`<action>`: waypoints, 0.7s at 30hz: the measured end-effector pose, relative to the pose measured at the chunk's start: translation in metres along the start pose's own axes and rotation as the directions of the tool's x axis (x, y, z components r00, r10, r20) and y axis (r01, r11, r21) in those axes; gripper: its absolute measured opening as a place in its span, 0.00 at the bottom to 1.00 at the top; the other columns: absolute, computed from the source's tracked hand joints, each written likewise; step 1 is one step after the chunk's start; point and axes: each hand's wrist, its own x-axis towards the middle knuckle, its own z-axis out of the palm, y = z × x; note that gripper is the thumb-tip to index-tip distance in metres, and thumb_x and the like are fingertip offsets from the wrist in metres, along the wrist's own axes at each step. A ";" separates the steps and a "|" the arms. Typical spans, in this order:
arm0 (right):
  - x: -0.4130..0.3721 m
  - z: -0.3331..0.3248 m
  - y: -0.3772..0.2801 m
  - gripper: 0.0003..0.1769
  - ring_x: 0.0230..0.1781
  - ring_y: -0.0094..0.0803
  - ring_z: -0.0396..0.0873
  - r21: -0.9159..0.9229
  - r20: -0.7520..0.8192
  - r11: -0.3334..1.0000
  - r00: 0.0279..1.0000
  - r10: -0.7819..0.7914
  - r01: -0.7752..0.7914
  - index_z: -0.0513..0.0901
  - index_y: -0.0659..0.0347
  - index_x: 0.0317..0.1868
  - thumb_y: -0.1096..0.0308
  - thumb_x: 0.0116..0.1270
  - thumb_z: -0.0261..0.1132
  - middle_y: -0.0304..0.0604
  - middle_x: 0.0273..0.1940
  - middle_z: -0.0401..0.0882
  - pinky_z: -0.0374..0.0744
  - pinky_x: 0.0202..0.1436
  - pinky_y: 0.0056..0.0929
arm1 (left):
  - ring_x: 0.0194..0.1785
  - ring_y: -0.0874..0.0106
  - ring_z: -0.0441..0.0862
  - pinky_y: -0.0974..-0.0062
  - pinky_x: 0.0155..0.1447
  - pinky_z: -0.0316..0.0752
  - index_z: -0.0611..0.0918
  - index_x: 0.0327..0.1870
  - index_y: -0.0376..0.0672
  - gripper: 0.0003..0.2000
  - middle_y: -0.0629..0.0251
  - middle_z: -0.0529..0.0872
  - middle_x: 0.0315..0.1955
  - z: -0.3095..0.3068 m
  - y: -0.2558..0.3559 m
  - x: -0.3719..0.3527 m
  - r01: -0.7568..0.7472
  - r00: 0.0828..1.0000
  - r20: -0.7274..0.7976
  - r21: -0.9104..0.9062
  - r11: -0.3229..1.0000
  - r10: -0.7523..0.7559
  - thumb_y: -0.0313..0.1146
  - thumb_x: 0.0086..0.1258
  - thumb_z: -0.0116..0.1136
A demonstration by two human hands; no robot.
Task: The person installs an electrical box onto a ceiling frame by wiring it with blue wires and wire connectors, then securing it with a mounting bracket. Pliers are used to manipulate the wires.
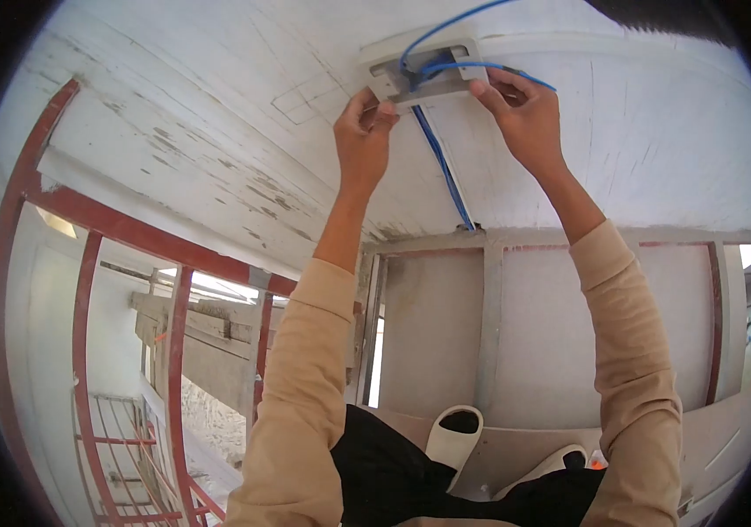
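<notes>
A white rectangular electrical box (381, 86) with an open middle lies against the white plank surface at the top of the view. My left hand (363, 145) is closed on its lower left corner, thumb and fingers at the edge. My right hand (531, 119) grips the lower right corner, thumb on the front edge. Out of the opening come blue cables (450, 19); one curves up, and another passes right above my right fingers. Below the box, more blue cable (443, 167) runs down along a narrow white strip to a hole. Fingertips behind the box are hidden.
Red metal bars (151, 221) form a frame at the left. Grey panels (542, 338) stand below the plank surface. My feet, in pale slippers (453, 450), rest on a grey ledge (516, 435). A dark fringed shape (669, 16) hangs at the top right.
</notes>
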 end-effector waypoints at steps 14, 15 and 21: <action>-0.009 0.013 0.000 0.17 0.42 0.46 0.86 -0.078 -0.154 0.964 0.952 -0.263 0.254 0.88 0.73 0.43 0.64 0.62 0.75 0.58 0.45 0.86 0.83 0.47 0.35 | 0.43 0.77 0.80 0.80 0.48 0.75 0.80 0.58 0.29 0.17 0.64 0.84 0.41 0.004 0.003 -0.004 -0.150 0.988 -0.016 0.063 0.987 0.151 0.31 0.74 0.62; -0.009 0.014 0.000 0.17 0.43 0.46 0.86 -0.129 -0.175 0.953 0.939 -0.296 0.276 0.88 0.72 0.42 0.63 0.64 0.74 0.59 0.45 0.86 0.82 0.48 0.35 | 0.38 0.80 0.75 0.82 0.44 0.72 0.80 0.53 0.30 0.14 0.68 0.80 0.36 0.004 0.004 -0.003 -0.135 0.991 -0.023 0.028 0.990 0.135 0.30 0.74 0.62; -0.006 0.014 0.001 0.20 0.42 0.47 0.86 0.096 -0.159 0.972 0.968 -0.197 0.213 0.89 0.72 0.43 0.60 0.63 0.75 0.58 0.43 0.86 0.82 0.47 0.36 | 0.36 0.81 0.72 0.83 0.41 0.67 0.80 0.44 0.33 0.11 0.71 0.79 0.32 0.000 0.006 -0.002 -0.141 0.990 0.009 -0.017 0.990 0.141 0.33 0.74 0.63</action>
